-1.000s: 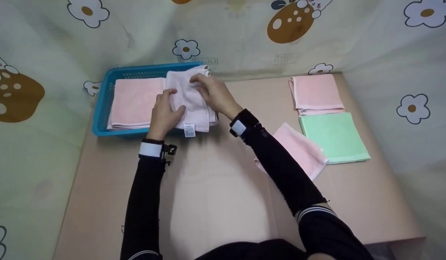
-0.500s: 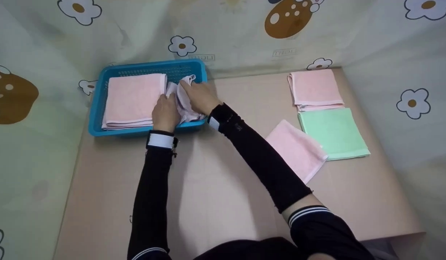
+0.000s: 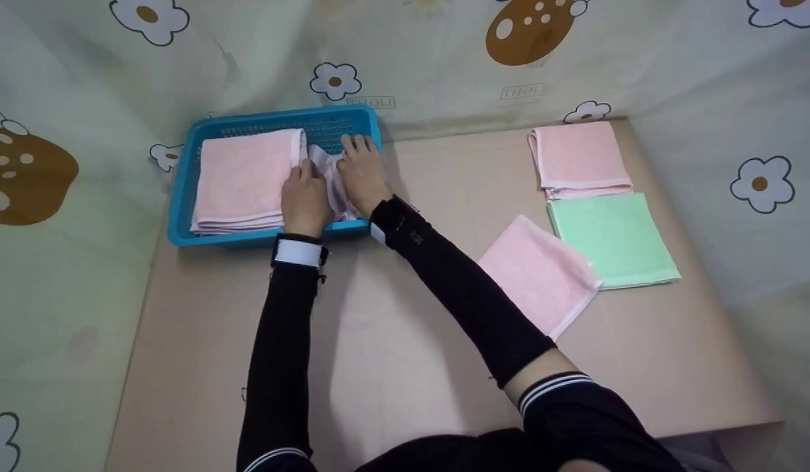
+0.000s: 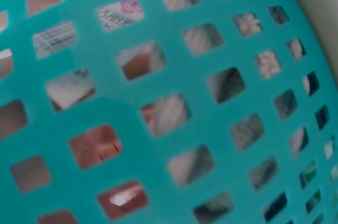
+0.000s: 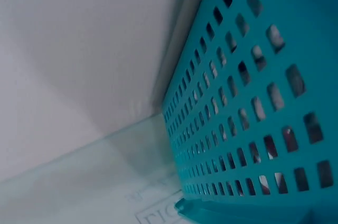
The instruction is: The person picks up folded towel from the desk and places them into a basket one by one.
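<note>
A blue plastic basket (image 3: 188, 170) holds a neat stack of folded pink towels (image 3: 247, 177) in its left part. To the right of the stack, a crumpled pale lilac towel (image 3: 324, 160) sits down inside the basket. My left hand (image 3: 306, 203) reaches in at the stack's right edge, its fingers against the lilac towel and its thumb hidden. My right hand (image 3: 364, 174) presses on the lilac towel's right side, fingers pointing to the back. Through the holes of the basket wall (image 4: 121, 123) the left wrist view shows bits of cloth, a printed label and skin.
At the right of the table (image 3: 405, 341) lie a folded pink towel (image 3: 580, 157) and a folded green towel (image 3: 611, 239). Another pink towel (image 3: 542, 275) lies askew, partly under the right forearm. A patterned curtain (image 3: 444, 85) borders the table's back and sides.
The lilac towel has gone from above the basket's right end down into it, between both hands. The right hand has moved left and its fingers have come off the towel's gathered edge.
</note>
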Action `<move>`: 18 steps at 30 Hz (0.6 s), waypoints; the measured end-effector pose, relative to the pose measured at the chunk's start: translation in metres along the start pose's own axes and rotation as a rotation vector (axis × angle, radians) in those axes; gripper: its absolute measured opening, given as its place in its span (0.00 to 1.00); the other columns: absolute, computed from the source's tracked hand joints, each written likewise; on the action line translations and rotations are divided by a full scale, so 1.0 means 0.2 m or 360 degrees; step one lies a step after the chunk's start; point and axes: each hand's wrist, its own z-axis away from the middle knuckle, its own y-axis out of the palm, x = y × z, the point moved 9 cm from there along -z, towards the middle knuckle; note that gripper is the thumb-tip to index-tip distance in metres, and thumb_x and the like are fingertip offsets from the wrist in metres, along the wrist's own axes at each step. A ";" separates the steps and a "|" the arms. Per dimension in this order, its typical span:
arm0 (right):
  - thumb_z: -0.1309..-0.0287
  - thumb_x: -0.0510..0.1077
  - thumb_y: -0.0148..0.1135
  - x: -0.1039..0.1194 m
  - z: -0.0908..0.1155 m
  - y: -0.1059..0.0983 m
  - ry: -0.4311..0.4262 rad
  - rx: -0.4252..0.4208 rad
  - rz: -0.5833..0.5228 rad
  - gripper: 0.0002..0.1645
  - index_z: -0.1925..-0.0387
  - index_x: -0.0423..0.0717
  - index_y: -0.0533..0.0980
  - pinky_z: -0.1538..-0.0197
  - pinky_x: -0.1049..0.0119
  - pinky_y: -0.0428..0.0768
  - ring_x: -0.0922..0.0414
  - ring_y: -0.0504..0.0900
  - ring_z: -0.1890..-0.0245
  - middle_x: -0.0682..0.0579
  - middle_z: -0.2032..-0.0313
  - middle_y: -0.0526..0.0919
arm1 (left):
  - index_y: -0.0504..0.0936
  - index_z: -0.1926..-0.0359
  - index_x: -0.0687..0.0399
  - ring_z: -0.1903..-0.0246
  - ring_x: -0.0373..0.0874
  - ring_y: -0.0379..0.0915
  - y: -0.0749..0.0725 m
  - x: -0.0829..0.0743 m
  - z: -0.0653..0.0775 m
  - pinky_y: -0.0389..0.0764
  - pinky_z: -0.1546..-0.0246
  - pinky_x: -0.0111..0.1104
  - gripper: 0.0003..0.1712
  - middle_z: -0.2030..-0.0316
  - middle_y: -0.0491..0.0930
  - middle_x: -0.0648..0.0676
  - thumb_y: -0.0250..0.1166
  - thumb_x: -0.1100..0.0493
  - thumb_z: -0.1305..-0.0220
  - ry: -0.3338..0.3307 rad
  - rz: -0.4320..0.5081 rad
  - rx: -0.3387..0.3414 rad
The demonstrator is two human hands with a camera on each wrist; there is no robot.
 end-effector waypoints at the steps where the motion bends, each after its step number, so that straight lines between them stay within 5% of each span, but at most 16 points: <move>1: 0.23 0.48 0.54 0.01 0.00 -0.01 -0.0021 -0.0034 -0.0020 0.19 0.38 0.51 0.81 0.22 0.53 0.61 0.47 0.66 0.28 0.46 0.28 0.67 | 0.82 0.44 0.74 0.40 0.61 0.70 0.00 -0.01 -0.01 0.76 0.42 0.49 0.24 0.39 0.73 0.67 0.70 0.64 0.39 0.0033 -0.0014 0.0000; 3: 0.26 0.47 0.58 0.03 0.00 -0.03 -0.0082 -0.0077 -0.0072 0.17 0.43 0.50 0.84 0.21 0.50 0.60 0.46 0.69 0.28 0.47 0.31 0.73 | 0.85 0.49 0.71 0.42 0.61 0.72 0.01 -0.01 -0.01 0.76 0.42 0.50 0.21 0.44 0.79 0.67 0.72 0.62 0.40 0.0065 -0.0001 0.0017; 9: 0.24 0.46 0.52 0.05 0.02 0.02 -0.0185 0.0113 -0.0051 0.18 0.58 0.45 0.87 0.20 0.45 0.56 0.46 0.77 0.34 0.46 0.54 0.89 | 0.89 0.63 0.63 0.60 0.59 0.81 0.07 0.00 -0.01 0.80 0.53 0.50 0.12 0.65 0.86 0.64 0.66 0.57 0.37 0.0054 -0.0071 0.0268; 14: 0.24 0.45 0.50 0.03 0.05 0.04 -0.0169 0.0240 0.0069 0.19 0.63 0.46 0.86 0.18 0.44 0.48 0.48 0.78 0.35 0.48 0.58 0.89 | 0.88 0.54 0.56 0.64 0.55 0.80 0.10 -0.02 -0.02 0.82 0.59 0.48 0.16 0.66 0.84 0.61 0.60 0.53 0.31 0.0079 -0.0138 0.0465; 18: 0.25 0.46 0.51 0.04 0.05 0.05 -0.0174 0.0263 0.0044 0.19 0.64 0.47 0.86 0.18 0.43 0.44 0.48 0.78 0.34 0.47 0.60 0.89 | 0.88 0.49 0.52 0.62 0.54 0.79 0.10 -0.01 -0.02 0.82 0.59 0.48 0.16 0.64 0.84 0.61 0.62 0.53 0.31 0.0076 -0.0127 0.0467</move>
